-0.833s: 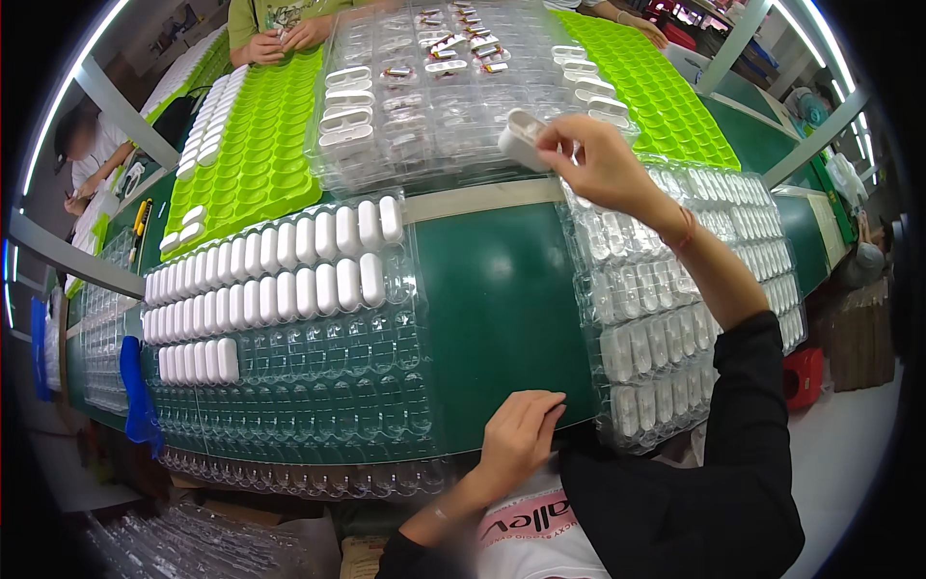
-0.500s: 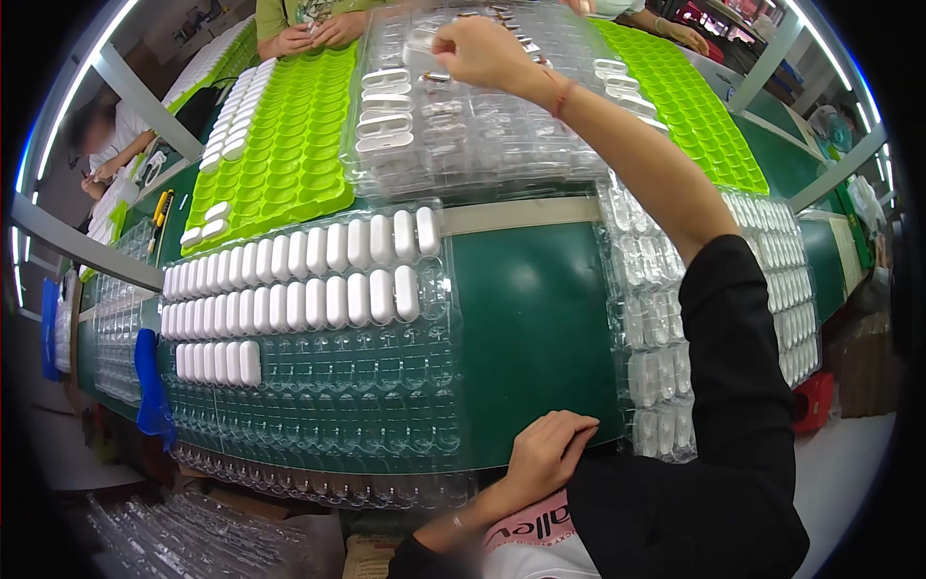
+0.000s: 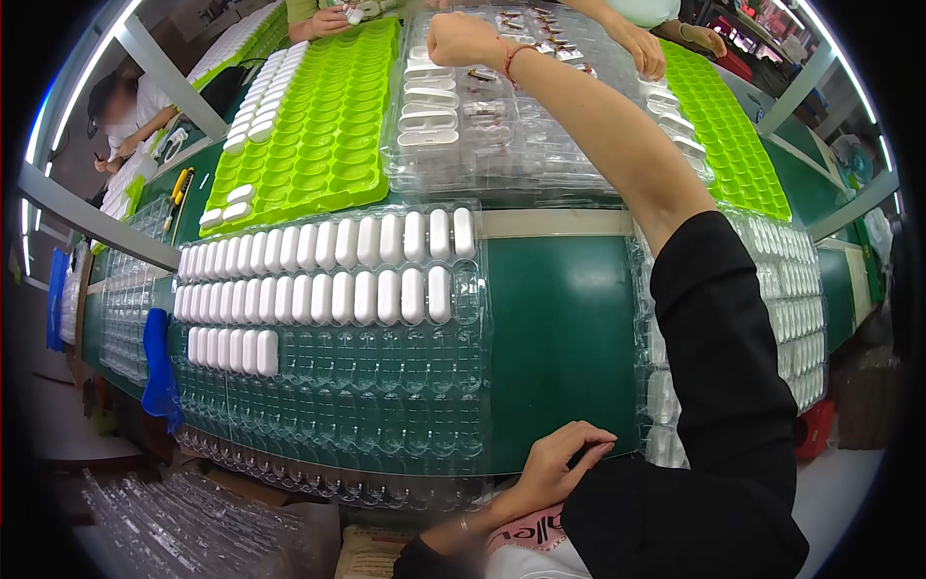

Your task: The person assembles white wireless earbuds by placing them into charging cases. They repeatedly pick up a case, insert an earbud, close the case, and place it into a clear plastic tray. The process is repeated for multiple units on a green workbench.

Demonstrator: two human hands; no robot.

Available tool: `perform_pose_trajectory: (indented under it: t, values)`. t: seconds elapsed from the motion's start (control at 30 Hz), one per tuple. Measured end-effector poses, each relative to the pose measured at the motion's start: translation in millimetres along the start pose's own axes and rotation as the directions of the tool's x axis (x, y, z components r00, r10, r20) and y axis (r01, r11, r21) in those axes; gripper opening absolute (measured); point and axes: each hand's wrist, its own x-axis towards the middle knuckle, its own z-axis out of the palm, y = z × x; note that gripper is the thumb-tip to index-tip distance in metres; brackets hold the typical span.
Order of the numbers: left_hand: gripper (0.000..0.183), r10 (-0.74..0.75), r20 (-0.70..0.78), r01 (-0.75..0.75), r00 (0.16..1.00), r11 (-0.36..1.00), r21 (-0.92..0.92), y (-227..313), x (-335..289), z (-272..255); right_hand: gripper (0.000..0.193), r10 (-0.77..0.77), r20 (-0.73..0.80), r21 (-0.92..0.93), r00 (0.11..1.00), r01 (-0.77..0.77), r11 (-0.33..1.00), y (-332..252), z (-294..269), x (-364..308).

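My right hand (image 3: pixel 465 41) is reached out over the far clear plastic tray stack (image 3: pixel 540 169). Its fingers are curled closed by the upper end of a column of open white cases (image 3: pixel 428 122); whatever they hold is hidden. By the table's near edge rests my left hand (image 3: pixel 564 461), fingers loosely bent with a gap to the thumb and nothing visible between. In front of me lies a clear blister tray (image 3: pixel 386 386). Rounded white cases (image 3: pixel 342 297) fill most of its two far rows, and a shorter group (image 3: pixel 233 351) stands at the left of the third.
Green moulded trays stand at far left (image 3: pixel 318 145) and far right (image 3: pixel 714 125). Filled clear trays (image 3: pixel 772 289) lie on the right. Another person's hand (image 3: pixel 637 48) reaches over the far stack; a further hand (image 3: pixel 328 23) holds a white piece. A blue object (image 3: pixel 159 372) hangs at left.
The view has shifted, so the trays sit further right in it. My right hand stays over the far stack, fingers more tightly curled. Another person's hand now reaches in at the stack's right side.
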Motion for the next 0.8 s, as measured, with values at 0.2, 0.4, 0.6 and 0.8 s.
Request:
perform_pose_trajectory:
  t: [0.2, 0.4, 0.6, 0.8]
  values:
    - [0.014, 0.002, 0.013, -0.002, 1.0, 1.0, -0.006, 5, -5, 3, 0.022, -0.005, -0.048, 0.058, 0.999, 0.008, 0.998, 13, -3, 5]
    - [0.018, -0.008, 0.016, 0.01, 1.0, 0.996, -0.083, 61, -45, -37, 0.02, -0.212, -0.308, 0.319, 0.927, 0.311, 0.895, 11, -20, -57]
    - [0.016, 0.511, -0.375, 0.236, 0.774, 0.317, 0.919, 99, -31, -164, 0.02, -0.199, -0.281, 0.422, 0.939, 0.307, 0.853, 33, -62, -189]
    - [0.022, 0.258, -0.699, 0.712, 0.667, 0.054, 0.7, 65, -27, -302, 0.019, -0.013, -0.018, 0.513, 1.0, 0.02, 0.858, 19, -89, -336]
